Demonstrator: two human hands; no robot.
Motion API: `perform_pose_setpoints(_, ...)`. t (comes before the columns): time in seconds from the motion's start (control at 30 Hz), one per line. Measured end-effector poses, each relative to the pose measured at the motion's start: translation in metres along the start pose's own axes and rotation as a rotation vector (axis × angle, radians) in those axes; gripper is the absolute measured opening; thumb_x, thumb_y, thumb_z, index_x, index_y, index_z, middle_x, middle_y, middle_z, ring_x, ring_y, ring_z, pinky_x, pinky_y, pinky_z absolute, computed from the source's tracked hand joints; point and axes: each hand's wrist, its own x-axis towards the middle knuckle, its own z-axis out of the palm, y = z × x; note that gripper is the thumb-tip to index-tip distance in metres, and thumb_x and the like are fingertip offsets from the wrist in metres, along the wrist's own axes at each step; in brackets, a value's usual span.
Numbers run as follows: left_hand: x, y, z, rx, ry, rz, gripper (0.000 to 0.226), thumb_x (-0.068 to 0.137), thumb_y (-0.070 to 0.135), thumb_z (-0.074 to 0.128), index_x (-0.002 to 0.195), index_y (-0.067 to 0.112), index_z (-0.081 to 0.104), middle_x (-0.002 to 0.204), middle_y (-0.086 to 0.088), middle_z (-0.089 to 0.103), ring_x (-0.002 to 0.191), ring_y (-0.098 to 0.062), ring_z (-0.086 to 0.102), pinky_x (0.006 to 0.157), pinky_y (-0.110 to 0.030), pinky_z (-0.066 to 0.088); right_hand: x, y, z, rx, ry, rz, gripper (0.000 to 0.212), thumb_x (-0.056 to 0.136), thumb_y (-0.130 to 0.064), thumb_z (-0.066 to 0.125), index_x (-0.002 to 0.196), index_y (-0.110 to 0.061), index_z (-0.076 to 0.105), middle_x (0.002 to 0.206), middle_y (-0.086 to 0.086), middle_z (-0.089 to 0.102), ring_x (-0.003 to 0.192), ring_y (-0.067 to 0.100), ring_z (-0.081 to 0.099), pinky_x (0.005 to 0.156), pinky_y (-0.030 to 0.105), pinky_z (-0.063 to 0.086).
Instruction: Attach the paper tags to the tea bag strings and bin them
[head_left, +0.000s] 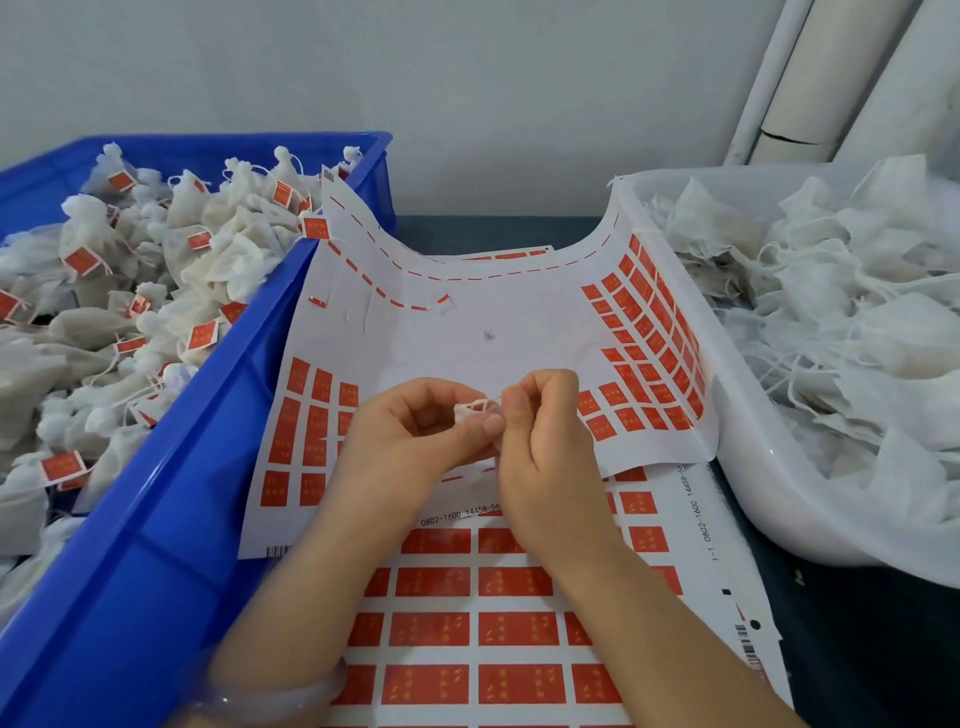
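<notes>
Where tagged, tea bags (228, 249) in blue bin (208, 441)

Forearms come in from below, hands pretty much touching in the middle. The left hand (415, 434) is curled, thumb pinching a little tea bag (464, 414); the right hand (545, 447) has its string (485, 402) nipped between thumb and forefinger.

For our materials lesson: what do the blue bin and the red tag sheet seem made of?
Blue bin: likely moulded plastic, with smooth, slightly glossy walls. Tag sheet: apparently paper, matte, curling up at both sides, printed red.
</notes>
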Motion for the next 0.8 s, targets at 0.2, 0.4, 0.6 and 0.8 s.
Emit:
perform_pose_setpoints(0.2, 0.001, 0.002, 0.000, -0.034, -0.011, -0.030, 0.032, 0.047, 0.043, 0.075, 0.075, 0.029, 0.070, 0.078, -0.001, 0.072, 0.074, -0.019, 0.070, 0.068, -0.028, 0.057, 0.001, 0.000, -0.003, -0.049, 0.001, -0.045, 0.020, 0.085, -0.048, 0.025, 0.093, -0.031, 0.033, 0.064, -0.015, 0.049, 0.065, 0.000, 0.056, 0.049, 0.013, 0.044)
perform_pose_setpoints(0.4, 0.000, 0.006, -0.008, -0.092, -0.158, -0.073, 0.018, 0.058, 0.016, 0.077, 0.075, 0.020, 0.070, 0.079, -0.010, 0.065, 0.071, -0.026, 0.060, 0.066, -0.033, 0.054, 0.005, 0.000, -0.012, -0.079, -0.163, -0.080, 0.021, 0.084, -0.051, 0.024, 0.091, -0.034, 0.034, 0.065, -0.013, 0.052, 0.066, 0.002, 0.057, 0.053, 0.016, 0.048)
perform_pose_setpoints(0.6, 0.001, 0.006, -0.012, -0.025, -0.197, -0.045, 0.025, 0.073, -0.010, 0.067, 0.077, 0.015, 0.066, 0.072, -0.004, 0.065, 0.063, -0.018, 0.060, 0.058, -0.023, 0.053, 0.005, 0.000, -0.013, -0.053, -0.203, -0.053, 0.017, 0.083, -0.051, 0.026, 0.085, -0.037, 0.035, 0.068, -0.014, 0.049, 0.072, -0.001, 0.054, 0.058, 0.011, 0.046)
perform_pose_setpoints(0.8, 0.000, 0.006, -0.013, 0.078, -0.183, -0.007, 0.026, 0.065, -0.006, 0.066, 0.076, 0.017, 0.063, 0.071, -0.001, 0.064, 0.060, -0.017, 0.062, 0.054, -0.022, 0.052, 0.006, 0.000, -0.012, -0.061, -0.226, -0.045, 0.022, 0.082, -0.054, 0.024, 0.092, -0.035, 0.033, 0.073, -0.017, 0.050, 0.080, -0.001, 0.055, 0.054, 0.013, 0.048)
